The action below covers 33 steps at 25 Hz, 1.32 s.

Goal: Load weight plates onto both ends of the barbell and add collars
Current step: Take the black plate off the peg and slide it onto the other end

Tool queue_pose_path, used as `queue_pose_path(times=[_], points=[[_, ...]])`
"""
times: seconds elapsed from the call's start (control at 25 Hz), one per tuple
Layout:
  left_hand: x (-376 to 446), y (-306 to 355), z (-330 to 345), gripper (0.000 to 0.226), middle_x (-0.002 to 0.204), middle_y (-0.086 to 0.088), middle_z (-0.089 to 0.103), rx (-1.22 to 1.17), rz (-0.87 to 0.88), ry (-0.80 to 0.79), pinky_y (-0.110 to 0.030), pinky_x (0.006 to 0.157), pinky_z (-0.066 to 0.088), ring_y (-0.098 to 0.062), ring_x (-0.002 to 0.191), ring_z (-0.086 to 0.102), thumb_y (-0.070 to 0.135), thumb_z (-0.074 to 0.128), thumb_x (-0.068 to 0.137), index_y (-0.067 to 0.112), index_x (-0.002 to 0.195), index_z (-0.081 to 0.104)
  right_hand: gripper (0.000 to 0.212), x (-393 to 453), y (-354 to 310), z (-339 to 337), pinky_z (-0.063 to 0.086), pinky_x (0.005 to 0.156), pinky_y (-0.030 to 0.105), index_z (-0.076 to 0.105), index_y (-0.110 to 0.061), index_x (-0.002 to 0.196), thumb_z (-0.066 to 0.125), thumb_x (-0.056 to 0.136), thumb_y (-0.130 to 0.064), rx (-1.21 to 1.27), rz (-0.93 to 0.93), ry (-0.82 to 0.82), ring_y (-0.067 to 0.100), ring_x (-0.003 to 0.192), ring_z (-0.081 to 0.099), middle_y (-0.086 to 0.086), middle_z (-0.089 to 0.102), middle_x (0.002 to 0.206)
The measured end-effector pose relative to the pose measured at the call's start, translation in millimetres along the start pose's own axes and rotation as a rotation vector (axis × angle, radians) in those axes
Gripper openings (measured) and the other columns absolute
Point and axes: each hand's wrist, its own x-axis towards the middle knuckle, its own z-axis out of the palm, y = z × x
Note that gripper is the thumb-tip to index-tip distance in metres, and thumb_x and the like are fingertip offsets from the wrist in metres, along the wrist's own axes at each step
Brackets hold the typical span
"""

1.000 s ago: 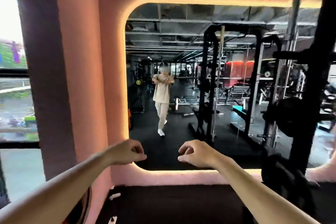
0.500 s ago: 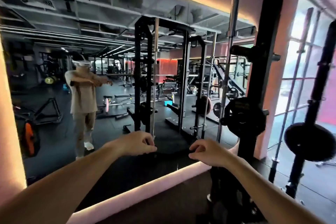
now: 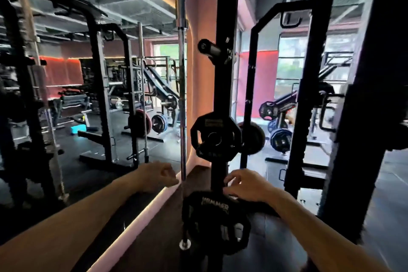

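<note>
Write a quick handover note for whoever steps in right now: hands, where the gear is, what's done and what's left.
Left hand: loosely curled, holding nothing, beside the upright chrome barbell.
Right hand: fingers on the top edge of the lower Hammer plate stored on the black rack post; whether it grips is unclear.
A second black plate hangs higher on that post.
Done: nothing loaded.
Left: lift plates off, load both bar ends, add collars. No collars in view.

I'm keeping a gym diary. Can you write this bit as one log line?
step: reaching for plate | right hand: fingers on top edge of lower plate on rack post | left hand: empty, loosely curled | upright bar: untouched
</note>
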Motion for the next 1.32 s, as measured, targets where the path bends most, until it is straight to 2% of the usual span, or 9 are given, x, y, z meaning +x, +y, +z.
queue_pose_path(times=[0.16, 0.28, 0.44, 0.52, 0.68, 0.8, 1.0, 1.16, 1.32], points=[[96.2, -1.4, 6.1, 0.015, 0.095, -0.006, 0.075, -0.065, 0.072, 0.077, -0.035, 0.085, 0.054, -0.024, 0.093, 0.07, 0.033, 0.077, 0.086, 0.021, 0.092, 0.071, 0.017, 52.2, 35.8, -19.0, 0.051, 0.075, 0.022, 0.074, -0.028, 0.095, 0.079, 0.08, -0.034, 0.033, 0.104, 0.089, 0.012, 0.078, 0.066, -0.001, 0.074, 0.087], [162.0, -8.6, 8.7, 0.018, 0.097, -0.002, 0.075, -0.134, 0.077, 0.202, -0.031, 0.075, 0.049, -0.019, 0.086, 0.067, 0.042, 0.074, 0.088, 0.028, 0.096, 0.065, 0.03, 108.7, 59.7, -30.8, 0.054, 0.084, 0.03, 0.071, -0.024, 0.109, 0.078, 0.082, -0.037, 0.074, 0.135, 0.208, 0.013, 0.084, 0.067, 0.0, 0.073, 0.093], [265.8, -18.9, 3.9, 0.056, 0.129, -0.005, 0.065, -0.369, 0.035, 0.311, -0.028, 0.087, 0.038, -0.02, 0.113, 0.061, 0.06, 0.065, 0.088, 0.029, 0.133, 0.056, 0.065, 202.5, 74.1, -46.3, 0.047, 0.09, 0.031, 0.055, -0.025, 0.133, 0.075, 0.08, -0.056, 0.153, 0.126, 0.44, 0.019, 0.109, 0.061, 0.002, 0.062, 0.115], [308.1, -24.7, 3.9, 0.072, 0.14, -0.009, 0.058, -0.501, -0.002, 0.279, -0.031, 0.096, 0.039, -0.025, 0.127, 0.056, 0.068, 0.059, 0.086, 0.025, 0.143, 0.049, 0.066, 239.4, 74.2, -51.4, 0.048, 0.084, 0.031, 0.054, -0.028, 0.131, 0.069, 0.079, -0.067, 0.23, 0.132, 0.451, 0.018, 0.106, 0.064, -0.004, 0.066, 0.112], [351.1, -35.5, 11.2, 0.083, 0.116, -0.008, 0.071, -0.575, -0.003, 0.227, -0.043, 0.094, 0.052, -0.025, 0.107, 0.066, 0.091, 0.045, 0.074, 0.021, 0.113, 0.066, 0.053, 273.9, 76.1, -39.0, 0.059, 0.077, 0.034, 0.068, -0.028, 0.094, 0.065, 0.073, -0.077, 0.363, 0.13, 0.415, 0.012, 0.079, 0.072, -0.006, 0.074, 0.082], [361.4, -42.4, 15.6, 0.103, 0.103, -0.01, 0.075, -0.724, 0.015, 0.184, -0.033, 0.079, 0.055, -0.025, 0.099, 0.071, 0.103, 0.046, 0.053, 0.016, 0.101, 0.073, 0.057, 276.3, 76.8, -34.9, 0.059, 0.075, 0.037, 0.07, -0.02, 0.092, 0.069, 0.073, -0.074, 0.444, 0.13, 0.423, 0.011, 0.067, 0.07, -0.006, 0.07, 0.069], [353.9, -42.8, 20.2, 0.104, 0.088, -0.011, 0.075, -0.887, 0.021, 0.12, -0.051, 0.092, 0.058, -0.03, 0.086, 0.074, 0.099, 0.056, 0.055, 0.005, 0.097, 0.072, 0.063, 256.4, 58.1, -14.7, 0.052, 0.059, 0.028, 0.071, -0.019, 0.09, 0.077, 0.061, -0.075, 0.634, 0.19, 0.527, 0.008, 0.058, 0.064, -0.007, 0.068, 0.063], [318.6, -50.6, 22.4, 0.086, 0.066, -0.009, 0.069, -1.022, 0.057, 0.073, -0.041, 0.069, 0.058, -0.023, 0.059, 0.066, 0.091, 0.07, 0.053, 0.009, 0.079, 0.068, 0.063, 217.7, 41.2, 12.8, 0.048, 0.053, 0.03, 0.073, -0.019, 0.082, 0.085, 0.051, -0.072, 0.833, 0.207, 0.56, 0.016, 0.052, 0.055, 0.002, 0.059, 0.058], [257.9, -50.3, 23.8, 0.069, 0.049, -0.004, 0.05, -1.101, 0.062, 0.112, -0.024, 0.04, 0.041, -0.017, 0.04, 0.047, 0.089, 0.073, 0.049, 0.023, 0.045, 0.057, 0.075, 172.6, 5.9, 31.4, 0.044, 0.051, 0.033, 0.071, -0.009, 0.083, 0.088, 0.046, -0.072, 0.855, 0.261, 0.602, 0.02, 0.046, 0.049, 0.007, 0.053, 0.055]])
